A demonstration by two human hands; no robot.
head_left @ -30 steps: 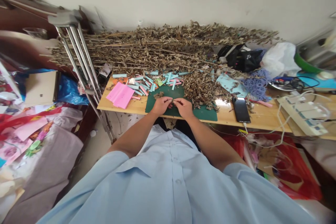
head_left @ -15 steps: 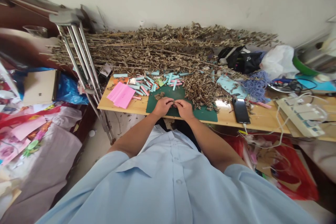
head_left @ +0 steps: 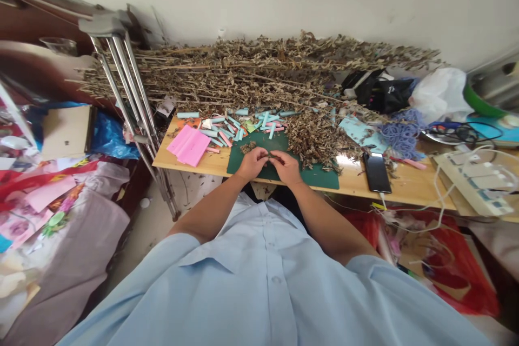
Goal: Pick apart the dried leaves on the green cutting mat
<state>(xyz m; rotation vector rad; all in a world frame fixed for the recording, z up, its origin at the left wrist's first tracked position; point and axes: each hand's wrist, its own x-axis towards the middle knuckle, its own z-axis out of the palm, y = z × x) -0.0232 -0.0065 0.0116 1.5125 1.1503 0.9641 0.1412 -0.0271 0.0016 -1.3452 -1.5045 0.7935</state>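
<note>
My left hand [head_left: 253, 163] and my right hand [head_left: 285, 166] meet fingertip to fingertip over the front of a green mat [head_left: 320, 178]. The fingers of both are pinched together; what they hold is too small to name. Just behind my left hand lies a small clump of dried leaves [head_left: 247, 147]. A larger heap of dried leaves [head_left: 310, 138] covers the mat's right part. Blue and pink paper rolls [head_left: 221, 133] are scattered behind and left of the mat, near pink paper sheets [head_left: 188, 145].
Long dried stalks [head_left: 227, 73] lie along the wall. Crutches [head_left: 127, 81] stand at the table's left end. To the right are a phone [head_left: 377, 172] with a cable, blue yarn [head_left: 402, 132] and a power strip [head_left: 472, 181].
The view has shifted slightly, so the right side of the table appears farther right. My fingertips have moved a little apart; both hands stay over the mat.
</note>
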